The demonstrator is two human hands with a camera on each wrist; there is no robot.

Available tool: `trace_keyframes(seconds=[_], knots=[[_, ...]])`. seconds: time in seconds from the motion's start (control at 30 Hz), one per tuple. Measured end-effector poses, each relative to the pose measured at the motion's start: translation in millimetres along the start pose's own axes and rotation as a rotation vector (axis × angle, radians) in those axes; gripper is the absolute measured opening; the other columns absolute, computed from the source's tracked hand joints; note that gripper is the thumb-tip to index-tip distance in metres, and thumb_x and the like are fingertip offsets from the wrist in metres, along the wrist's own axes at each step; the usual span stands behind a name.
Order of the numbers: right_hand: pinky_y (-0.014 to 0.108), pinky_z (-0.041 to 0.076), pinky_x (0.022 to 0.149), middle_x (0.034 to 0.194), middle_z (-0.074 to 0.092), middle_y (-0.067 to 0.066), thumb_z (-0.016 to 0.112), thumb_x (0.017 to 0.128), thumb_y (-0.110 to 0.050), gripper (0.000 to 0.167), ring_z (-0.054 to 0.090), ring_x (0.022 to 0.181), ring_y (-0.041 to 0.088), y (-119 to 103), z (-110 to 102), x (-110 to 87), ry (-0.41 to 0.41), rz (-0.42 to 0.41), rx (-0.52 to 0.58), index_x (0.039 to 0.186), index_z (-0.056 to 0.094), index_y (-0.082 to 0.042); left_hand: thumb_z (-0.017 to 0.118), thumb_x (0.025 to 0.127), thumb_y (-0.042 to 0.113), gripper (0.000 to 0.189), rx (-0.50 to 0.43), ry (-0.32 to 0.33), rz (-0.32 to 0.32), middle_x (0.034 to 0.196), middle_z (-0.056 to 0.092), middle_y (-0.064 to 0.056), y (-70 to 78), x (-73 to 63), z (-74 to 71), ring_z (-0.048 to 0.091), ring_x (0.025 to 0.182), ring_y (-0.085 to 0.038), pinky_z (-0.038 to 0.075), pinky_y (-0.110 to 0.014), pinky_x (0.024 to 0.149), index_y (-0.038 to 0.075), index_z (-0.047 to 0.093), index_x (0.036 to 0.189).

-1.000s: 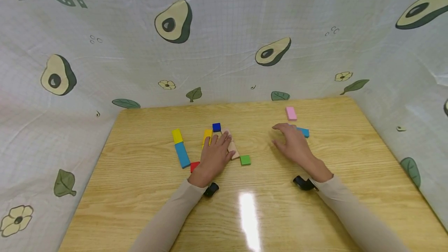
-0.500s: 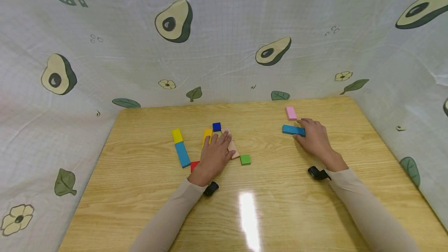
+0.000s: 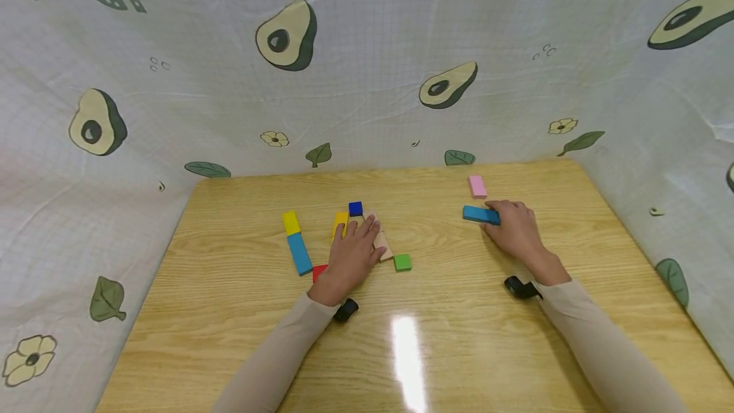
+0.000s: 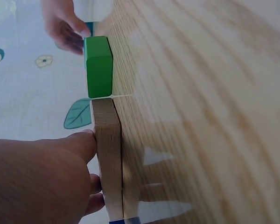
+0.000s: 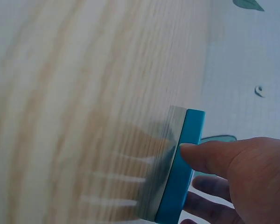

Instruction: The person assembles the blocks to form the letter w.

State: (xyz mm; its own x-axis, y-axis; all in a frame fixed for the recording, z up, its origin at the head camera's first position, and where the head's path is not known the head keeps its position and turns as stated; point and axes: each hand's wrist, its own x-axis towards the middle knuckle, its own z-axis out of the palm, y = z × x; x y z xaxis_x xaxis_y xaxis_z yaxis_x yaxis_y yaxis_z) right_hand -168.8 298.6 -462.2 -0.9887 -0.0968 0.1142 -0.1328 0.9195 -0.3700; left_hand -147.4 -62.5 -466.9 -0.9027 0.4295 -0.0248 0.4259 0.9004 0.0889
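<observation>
My left hand (image 3: 354, 255) rests with spread fingers over a group of flat-lying blocks. Its thumb touches a plain wooden block (image 4: 108, 154) in the left wrist view. A yellow-orange block (image 3: 340, 219) and a dark blue block (image 3: 355, 208) show around its fingertips, and a red block (image 3: 319, 271) lies partly hidden beside the wrist. Just right of the thumb is a green block (image 3: 402, 262). At the right, my right hand (image 3: 515, 229) pinches the right end of a long blue block (image 3: 479, 214) between thumb and fingers. The right wrist view shows this blue block (image 5: 189, 135) against the tabletop.
Behind the right hand lies a pink block (image 3: 477, 187). To the left, a yellow block (image 3: 291, 222) and another blue block (image 3: 299, 253) form a line. A patterned cloth (image 3: 367, 113) borders the wooden table (image 3: 436, 349) at the back and sides.
My right hand has moved right, from over the blue block's left part to its right end, and its fingers have come down onto it. My left hand has stayed in place.
</observation>
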Motion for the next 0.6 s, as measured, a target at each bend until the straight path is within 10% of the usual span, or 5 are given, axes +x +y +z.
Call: trace_keyframes(seconds=[0.43,0.6], knots=[[0.062,0.051,0.086,0.105,0.072,0.023,0.077,0.099,-0.029,0.07,0.062,0.105,0.049,-24,-9,-16.8,-0.124,-0.033,-0.016,0.148,0.051,0.013,0.051,0.111,0.048,0.063,-0.003,0.001,0.001,0.17,0.038,-0.004,-0.1,-0.5,-0.9,0.043,0.147,-0.034,0.029,-0.057,0.123,0.015,0.044,0.163],[0.065,0.049,0.095,0.125,0.068,0.029,0.081,0.096,-0.032,0.076,0.06,0.114,0.05,-29,-14,-18.8,-0.189,-0.137,0.0,0.15,0.049,0.012,0.052,0.111,0.047,0.062,-0.009,0.013,0.007,0.17,0.039,-0.004,-1.3,0.5,0.4,0.043,0.146,-0.034,0.029,-0.057,0.123,0.014,0.045,0.163]])
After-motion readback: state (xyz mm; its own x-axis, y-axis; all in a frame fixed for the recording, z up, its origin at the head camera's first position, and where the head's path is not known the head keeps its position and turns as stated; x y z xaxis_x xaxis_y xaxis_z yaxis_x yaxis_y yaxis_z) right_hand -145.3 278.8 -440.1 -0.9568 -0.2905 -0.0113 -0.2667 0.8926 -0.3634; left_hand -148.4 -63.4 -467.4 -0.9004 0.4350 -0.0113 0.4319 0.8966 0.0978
